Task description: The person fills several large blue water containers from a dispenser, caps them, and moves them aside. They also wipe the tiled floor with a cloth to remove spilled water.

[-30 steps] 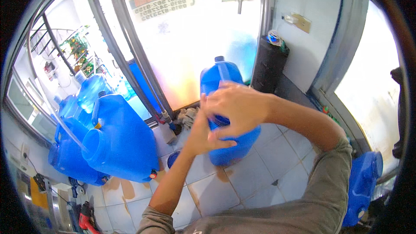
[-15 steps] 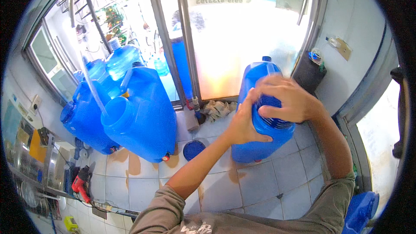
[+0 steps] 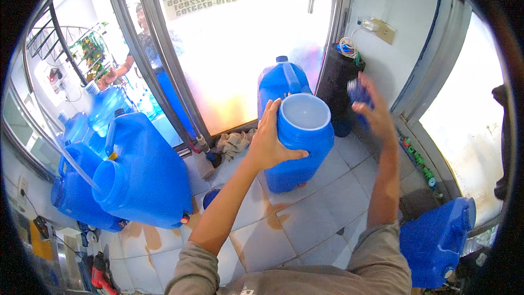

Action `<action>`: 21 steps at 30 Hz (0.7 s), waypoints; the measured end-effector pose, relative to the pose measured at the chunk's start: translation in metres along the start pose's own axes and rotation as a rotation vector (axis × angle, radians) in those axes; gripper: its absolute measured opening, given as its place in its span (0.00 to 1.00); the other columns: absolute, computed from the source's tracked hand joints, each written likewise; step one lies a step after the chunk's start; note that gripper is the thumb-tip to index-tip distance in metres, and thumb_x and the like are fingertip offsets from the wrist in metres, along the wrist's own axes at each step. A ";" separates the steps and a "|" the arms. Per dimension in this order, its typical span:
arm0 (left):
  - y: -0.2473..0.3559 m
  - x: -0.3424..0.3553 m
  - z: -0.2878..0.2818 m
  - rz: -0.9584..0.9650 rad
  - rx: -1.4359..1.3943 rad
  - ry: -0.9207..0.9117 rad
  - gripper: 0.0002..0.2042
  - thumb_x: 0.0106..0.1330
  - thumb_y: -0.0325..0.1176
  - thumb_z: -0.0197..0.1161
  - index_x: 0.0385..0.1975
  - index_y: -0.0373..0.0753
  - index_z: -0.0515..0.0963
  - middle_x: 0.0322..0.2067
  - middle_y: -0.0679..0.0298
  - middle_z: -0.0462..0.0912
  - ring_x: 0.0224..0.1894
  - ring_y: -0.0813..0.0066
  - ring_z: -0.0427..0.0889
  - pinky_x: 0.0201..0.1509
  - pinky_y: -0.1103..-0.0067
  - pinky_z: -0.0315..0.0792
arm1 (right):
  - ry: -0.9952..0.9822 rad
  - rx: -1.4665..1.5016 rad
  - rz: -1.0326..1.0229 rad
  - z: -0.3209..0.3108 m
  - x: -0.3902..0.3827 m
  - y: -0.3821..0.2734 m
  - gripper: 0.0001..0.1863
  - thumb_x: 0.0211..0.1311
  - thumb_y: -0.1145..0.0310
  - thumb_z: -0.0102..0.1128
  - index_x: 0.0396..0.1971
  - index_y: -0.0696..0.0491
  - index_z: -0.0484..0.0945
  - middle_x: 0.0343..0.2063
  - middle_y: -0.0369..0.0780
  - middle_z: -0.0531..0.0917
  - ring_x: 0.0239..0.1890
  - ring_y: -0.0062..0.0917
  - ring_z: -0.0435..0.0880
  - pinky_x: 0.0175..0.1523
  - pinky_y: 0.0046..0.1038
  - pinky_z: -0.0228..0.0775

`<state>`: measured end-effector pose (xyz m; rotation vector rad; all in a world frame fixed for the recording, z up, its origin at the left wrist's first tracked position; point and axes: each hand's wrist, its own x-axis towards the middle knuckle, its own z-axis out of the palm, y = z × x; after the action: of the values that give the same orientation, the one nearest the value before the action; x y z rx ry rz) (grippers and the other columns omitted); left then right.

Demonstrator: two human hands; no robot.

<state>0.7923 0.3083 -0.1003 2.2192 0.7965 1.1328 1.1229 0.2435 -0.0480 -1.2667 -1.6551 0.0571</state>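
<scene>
A blue plastic water jug [image 3: 303, 166] stands upright on the tiles in front of me. Its wide round mouth [image 3: 307, 113] faces up, uncapped, showing a pale surface inside; whether that is an inner seal or water I cannot tell. My left hand [image 3: 275, 139] grips the neck from the left, thumb across the front and fingers round the back. Off to the right of the jug, my right hand [image 3: 376, 109] is in the air, smeared by motion, with its fingers round a dark blue screw cap [image 3: 360, 94].
Two more blue jugs [image 3: 144, 169] stand left, a clear hose [image 3: 68, 155] running into an open one. Another blue cap [image 3: 210, 199] lies on the floor. A blue jug [image 3: 434, 243] is at lower right, a red power tool [image 3: 101, 273] lower left. Someone's arm [image 3: 117, 71] shows behind the glass.
The cap has come off the jug and moved right in my right hand. My left hand stays at the neck. The view has turned right, and a person has appeared behind the glass.
</scene>
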 end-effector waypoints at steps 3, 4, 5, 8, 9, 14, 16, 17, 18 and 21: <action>-0.006 0.022 0.005 0.037 0.044 0.002 0.66 0.34 0.54 0.86 0.74 0.34 0.51 0.74 0.46 0.59 0.78 0.40 0.52 0.77 0.55 0.56 | 0.023 -0.516 0.316 0.063 -0.095 0.068 0.48 0.51 0.44 0.73 0.69 0.52 0.67 0.61 0.48 0.76 0.62 0.44 0.76 0.69 0.45 0.63; -0.007 0.028 0.006 0.051 0.041 0.000 0.65 0.35 0.54 0.86 0.74 0.35 0.53 0.74 0.46 0.58 0.78 0.39 0.50 0.78 0.55 0.56 | 0.030 -0.654 0.448 0.095 -0.131 0.083 0.49 0.47 0.46 0.77 0.68 0.51 0.68 0.61 0.47 0.75 0.63 0.47 0.73 0.68 0.50 0.62; -0.007 0.030 0.009 0.052 0.050 0.004 0.65 0.35 0.54 0.86 0.74 0.36 0.53 0.74 0.47 0.58 0.78 0.39 0.50 0.78 0.54 0.55 | 0.059 -0.696 0.523 0.124 -0.168 0.091 0.50 0.44 0.46 0.78 0.68 0.50 0.68 0.62 0.48 0.72 0.64 0.49 0.70 0.69 0.53 0.59; -0.006 0.031 0.014 0.042 0.067 0.008 0.64 0.36 0.54 0.85 0.74 0.37 0.53 0.74 0.49 0.59 0.78 0.38 0.49 0.78 0.53 0.54 | -0.153 -0.760 0.721 0.170 -0.229 0.104 0.51 0.48 0.42 0.76 0.69 0.52 0.67 0.68 0.51 0.67 0.69 0.52 0.65 0.72 0.53 0.57; -0.006 0.031 0.014 0.041 0.067 0.005 0.64 0.36 0.54 0.85 0.74 0.37 0.53 0.74 0.49 0.59 0.78 0.38 0.49 0.78 0.53 0.54 | -0.184 -0.745 0.776 0.174 -0.226 0.104 0.49 0.51 0.42 0.74 0.70 0.52 0.67 0.69 0.53 0.66 0.70 0.51 0.65 0.72 0.52 0.56; -0.005 0.028 0.015 0.032 0.073 0.024 0.64 0.35 0.53 0.85 0.74 0.38 0.53 0.74 0.49 0.60 0.78 0.38 0.50 0.78 0.53 0.54 | 0.415 -0.360 0.159 0.117 -0.095 0.044 0.26 0.74 0.53 0.57 0.65 0.52 0.74 0.66 0.50 0.73 0.71 0.44 0.68 0.74 0.44 0.56; -0.005 0.029 0.015 0.044 0.084 0.033 0.64 0.35 0.53 0.86 0.74 0.38 0.53 0.74 0.48 0.60 0.78 0.38 0.50 0.78 0.53 0.55 | 0.236 -0.302 -0.128 0.083 -0.046 -0.010 0.18 0.72 0.58 0.60 0.54 0.53 0.83 0.57 0.47 0.81 0.64 0.41 0.75 0.68 0.44 0.63; -0.005 0.029 0.015 0.048 0.082 0.033 0.64 0.35 0.53 0.86 0.75 0.38 0.53 0.73 0.48 0.60 0.78 0.38 0.50 0.78 0.53 0.55 | 0.101 -0.289 -0.188 0.074 -0.027 -0.039 0.16 0.70 0.59 0.61 0.49 0.54 0.85 0.52 0.46 0.83 0.60 0.42 0.78 0.65 0.44 0.66; -0.006 0.028 0.015 0.052 0.079 0.032 0.65 0.35 0.53 0.86 0.75 0.37 0.53 0.73 0.48 0.61 0.78 0.38 0.51 0.77 0.53 0.55 | -0.064 -0.320 -0.178 0.066 -0.012 -0.066 0.14 0.68 0.60 0.62 0.45 0.54 0.86 0.47 0.45 0.85 0.55 0.42 0.80 0.62 0.45 0.69; -0.008 0.028 0.013 0.034 0.096 0.018 0.65 0.35 0.54 0.86 0.75 0.37 0.53 0.72 0.47 0.61 0.77 0.38 0.52 0.77 0.53 0.56 | -0.277 -0.356 -0.098 0.060 0.013 -0.111 0.10 0.65 0.64 0.62 0.33 0.54 0.86 0.37 0.45 0.87 0.46 0.43 0.84 0.53 0.44 0.75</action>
<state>0.8150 0.3308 -0.0973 2.3123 0.8392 1.1545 1.0034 0.2338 -0.0066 -1.4916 -2.0286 -0.1339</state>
